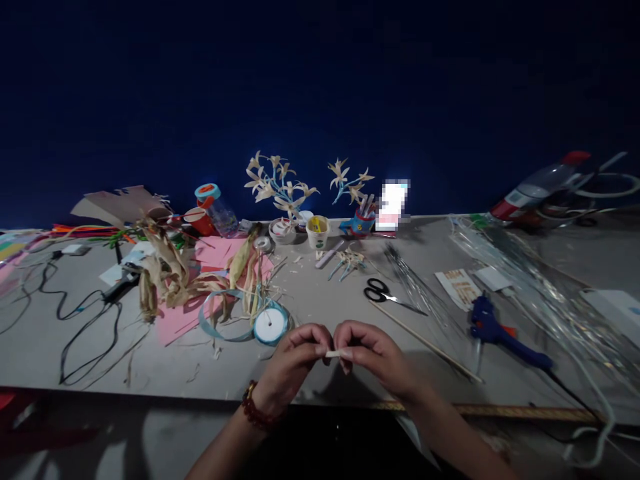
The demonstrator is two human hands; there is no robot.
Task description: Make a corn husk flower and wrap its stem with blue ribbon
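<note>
My left hand and my right hand meet above the table's near edge. Both pinch a small pale strip between thumb and fingertips. A beaded bracelet sits on my left wrist. Just left of the hands lies a spool of light blue ribbon, its loose end looping over pink paper. Dried corn husks are heaped behind the spool. Black-handled scissors and a thin wooden stick lie to the right of my hands.
A blue glue gun lies at the right, near clear plastic sheeting. Husk flowers in small cups stand at the back beside a bright phone screen. Black cables trail across the left. A bottle lies far right.
</note>
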